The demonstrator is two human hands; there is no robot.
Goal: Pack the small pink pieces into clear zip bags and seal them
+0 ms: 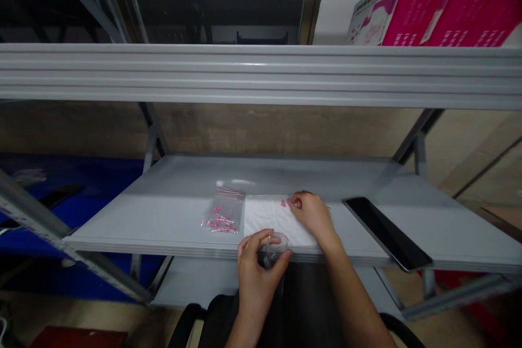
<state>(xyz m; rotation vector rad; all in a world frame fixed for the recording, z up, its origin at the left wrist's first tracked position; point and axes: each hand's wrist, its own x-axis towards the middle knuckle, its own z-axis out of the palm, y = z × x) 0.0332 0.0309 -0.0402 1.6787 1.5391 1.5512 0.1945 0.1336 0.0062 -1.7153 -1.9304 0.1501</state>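
My left hand [261,266] is wrapped around a small clear cup [276,243] at the shelf's front edge. On a white cloth or paper sheet [265,217], my right hand [312,212] has its fingertips pinched together near the far right corner. Several small pink beads [284,203] lie right beside those fingertips; whether one is between them is too small to make out. To the left of the sheet is a clear plastic bag [223,212] with more pink pieces in it.
A black tablet-like device [387,234] lies at the right, its near end overhanging the edge of the grey shelf [163,217]. Above runs a thick grey beam [261,76], with pink boxes [440,5] upper right. A blue surface [89,185] stands at left.
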